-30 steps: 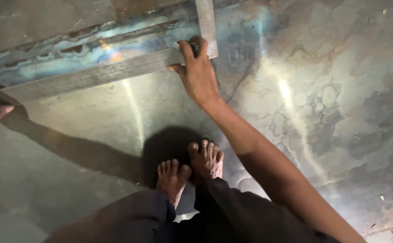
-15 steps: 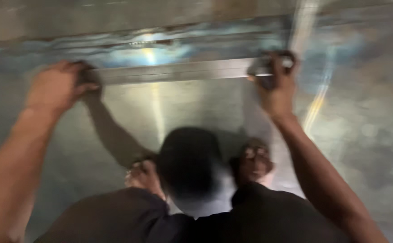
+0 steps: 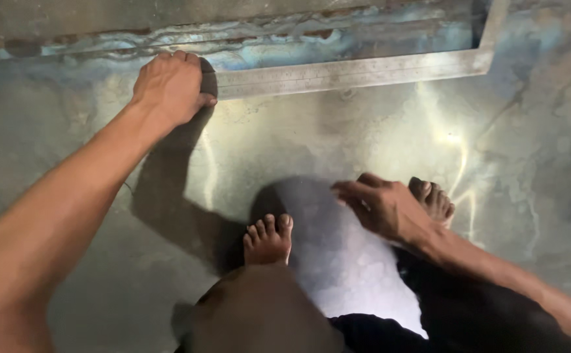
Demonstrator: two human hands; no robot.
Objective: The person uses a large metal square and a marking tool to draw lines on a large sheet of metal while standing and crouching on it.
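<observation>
A long metal L-shaped square ruler (image 3: 351,72) lies flat on a discoloured steel sheet (image 3: 337,137), its short arm turning upward at the far right. My left hand (image 3: 171,85) presses down on the ruler's left end, fingers curled over it. My right hand (image 3: 383,208) hovers low near my right foot (image 3: 434,199), fingers loosely spread, holding nothing. My bare left foot (image 3: 269,238) stands on the sheet between my arms.
A rough, rust-stained weld seam (image 3: 233,36) runs along the sheet just beyond the ruler. Bright light glare falls on the metal at the right. My dark-clothed knees (image 3: 259,314) fill the bottom of the view.
My right hand has let go of the ruler's right end and dropped back toward my foot. My left hand stays on the ruler's left end. The view has shifted.
</observation>
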